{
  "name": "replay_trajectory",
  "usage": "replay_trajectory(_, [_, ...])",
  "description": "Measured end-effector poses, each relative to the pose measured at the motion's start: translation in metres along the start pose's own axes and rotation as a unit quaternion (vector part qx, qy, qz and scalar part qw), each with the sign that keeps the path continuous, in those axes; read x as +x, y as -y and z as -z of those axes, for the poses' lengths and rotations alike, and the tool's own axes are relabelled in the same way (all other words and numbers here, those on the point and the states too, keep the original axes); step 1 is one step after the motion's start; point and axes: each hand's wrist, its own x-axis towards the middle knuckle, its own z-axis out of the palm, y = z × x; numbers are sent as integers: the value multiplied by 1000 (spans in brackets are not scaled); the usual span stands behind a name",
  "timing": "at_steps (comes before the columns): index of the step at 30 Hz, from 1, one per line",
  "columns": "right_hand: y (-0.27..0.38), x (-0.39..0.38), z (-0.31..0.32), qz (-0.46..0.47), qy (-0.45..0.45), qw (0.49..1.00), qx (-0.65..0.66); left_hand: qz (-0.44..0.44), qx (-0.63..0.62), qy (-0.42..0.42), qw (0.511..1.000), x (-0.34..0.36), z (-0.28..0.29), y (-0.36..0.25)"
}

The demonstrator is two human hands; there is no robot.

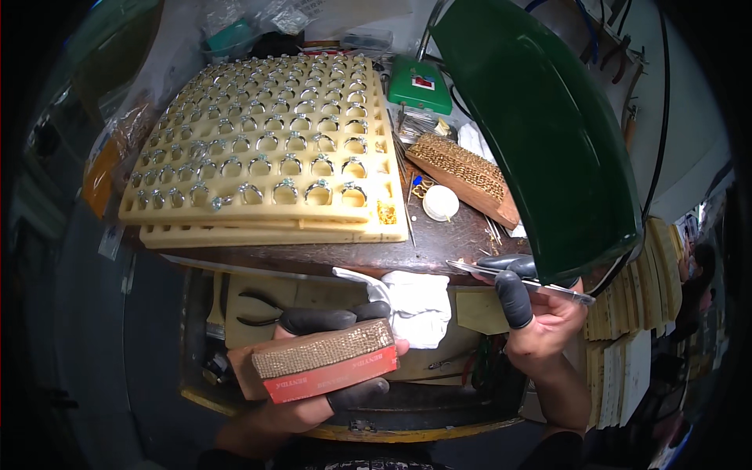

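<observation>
Left hand [304, 412] grips a textured block [325, 356] with red side; right hand [542, 323] holds metal tweezers [574, 295] near the green shade [540, 141].

Dark brown wooden counter [464, 229], yellow-rimmed drawer [423, 432] beneath; dark green curved lampshade [540, 133] above; off-white wall [697, 117] right, grey floor [90, 329] left.

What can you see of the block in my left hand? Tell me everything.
The block shows a bumpy, metallic-looking, golden face, a red printed strip along its near side and a brown, wooden-looking part at left. It slants, right end higher, above the open drawer, left of the white cloth. Your left hand grips it, black-covered fingers on opposite sides.
</observation>
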Motion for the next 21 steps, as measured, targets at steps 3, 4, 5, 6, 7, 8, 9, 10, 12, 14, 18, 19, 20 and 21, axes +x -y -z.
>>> replay_trajectory(3, [0, -1, -1, 2, -5, 1000, -6, -2, 30, 30, 999, -1, 3, 2])
replay_trajectory(4, [1, -1, -2, 0, -11, 1000, -3, -15, 19, 26, 999, -1, 3, 2])
replay_trajectory(5, [0, -2, -3, 0, -8, 1000, -2, -15, 19, 23, 999, -2, 0, 1])
replay_trajectory(6, [0, -2, -4, -10, -17, 1000, 4, -20, -17, 1, 1000, -2, -5, -2])
replay_trajectory(7, [-1, -2, -4, -21, -25, 999, 11, -25, -52, -21, 998, -2, -9, -3])
replay_trajectory(8, [-1, -3, -4, -22, -20, 999, 15, -25, -51, -27, 998, -2, -10, -2])
replay_trajectory(9, [-1, -3, -2, -1, -13, 1000, -28, -25, -58, -17, 998, -1, -9, 1])
replay_trajectory(10, [-2, -3, 0, 20, -6, 997, -71, -26, -64, -6, 998, -1, -7, 2])
replay_trajectory(12, [-1, -3, -4, 29, -2, 997, -72, 2, -35, -8, 999, -1, -3, -5])
replay_trajectory(14, [3, -6, -9, -27, -53, 998, -7, -2, -56, -20, 998, -3, -6, -6])
replay_trajectory(18, [24, -7, -23, -13, -16, 997, 74, -38, 87, 48, 994, 1, 10, 6])
replay_trajectory(19, [32, -7, -26, -4, 4, 995, 101, -24, 63, 28, 997, 1, 8, 10])
replay_trajectory(20, [41, -6, -30, 6, 24, 991, 130, -11, 41, 8, 999, -1, 8, 13])
replay_trajectory(21, [48, -6, -36, 19, 28, 989, 143, -87, 208, 63, 972, 1, 15, 16])
